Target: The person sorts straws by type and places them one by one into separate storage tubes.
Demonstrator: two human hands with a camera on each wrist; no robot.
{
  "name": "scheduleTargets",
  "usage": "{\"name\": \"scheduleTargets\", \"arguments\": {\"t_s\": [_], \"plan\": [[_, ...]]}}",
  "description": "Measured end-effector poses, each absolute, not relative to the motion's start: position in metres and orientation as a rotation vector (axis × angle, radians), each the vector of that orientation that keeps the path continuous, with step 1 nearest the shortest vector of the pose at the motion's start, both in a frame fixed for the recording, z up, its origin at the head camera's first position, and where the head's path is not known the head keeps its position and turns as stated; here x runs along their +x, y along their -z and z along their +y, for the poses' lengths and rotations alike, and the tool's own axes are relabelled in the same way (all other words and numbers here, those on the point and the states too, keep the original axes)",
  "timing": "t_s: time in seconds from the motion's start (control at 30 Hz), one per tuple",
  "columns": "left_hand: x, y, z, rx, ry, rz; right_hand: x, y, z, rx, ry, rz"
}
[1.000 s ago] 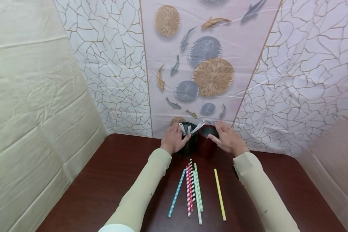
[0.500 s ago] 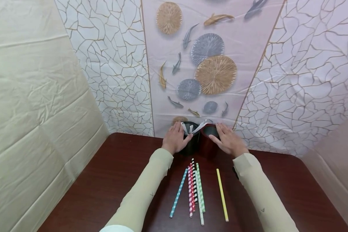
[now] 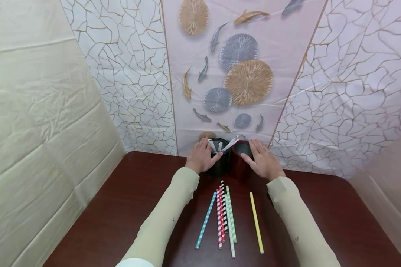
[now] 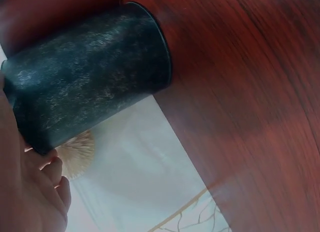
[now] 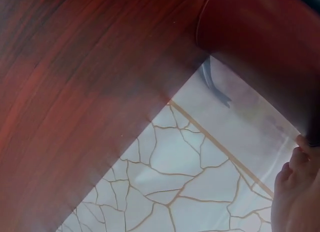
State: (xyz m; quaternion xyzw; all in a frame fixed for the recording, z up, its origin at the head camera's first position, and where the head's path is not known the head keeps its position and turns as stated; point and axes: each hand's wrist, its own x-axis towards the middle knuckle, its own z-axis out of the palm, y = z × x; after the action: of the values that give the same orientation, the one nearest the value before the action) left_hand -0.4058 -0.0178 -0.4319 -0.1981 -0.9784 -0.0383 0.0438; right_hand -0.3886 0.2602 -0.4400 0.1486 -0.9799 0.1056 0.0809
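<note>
At the back of the table, a black cylindrical cup [image 3: 222, 165] and a dark red cup [image 3: 239, 167] stand upright side by side. White strips [image 3: 232, 144] stick up from the black cup's mouth. My left hand [image 3: 202, 156] rests against the black cup's outer side, fingers extended and thumb at the near rim. On the red cup's outer side lies my right hand [image 3: 264, 160], its thumb reaching over the rim. The left wrist view shows the black cup's speckled wall [image 4: 95, 75] beside bent fingertips; the right wrist view shows the red cup's side [image 5: 265, 47].
Nearer on the brown table [image 3: 120, 215] lie several patterned paper straws [image 3: 219, 226] close together. A blue dotted straw [image 3: 205, 221] slants left of them; a yellow straw [image 3: 256, 224] lies apart on the right. A patterned wall cloth [image 3: 234, 122] hangs right behind the cups.
Both hands keep their places at the two cups. The head view shifts slightly; cups, strips and straws stay where they are on the table.
</note>
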Motion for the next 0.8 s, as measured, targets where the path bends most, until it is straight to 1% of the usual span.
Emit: {"name": "scheduleTargets", "arguments": {"t_s": [0.3, 0.5, 0.6, 0.8], "plan": [[-0.406, 0.422, -0.021, -0.626, 0.198, -3.043, -0.388, 0.443, 0.260, 0.420, -0.328, -2.919], [-0.398, 0.415, -0.039, -0.613, 0.265, -3.015, -0.391, 0.445, 0.259, 0.432, -0.328, -2.917], [-0.391, 0.411, -0.047, -0.574, 0.221, -3.000, -0.390, 0.445, 0.259, 0.439, -0.324, -2.928], [-0.362, 0.407, -0.058, -0.548, 0.124, -3.011, -0.388, 0.442, 0.261, 0.457, -0.307, -2.922]]}}
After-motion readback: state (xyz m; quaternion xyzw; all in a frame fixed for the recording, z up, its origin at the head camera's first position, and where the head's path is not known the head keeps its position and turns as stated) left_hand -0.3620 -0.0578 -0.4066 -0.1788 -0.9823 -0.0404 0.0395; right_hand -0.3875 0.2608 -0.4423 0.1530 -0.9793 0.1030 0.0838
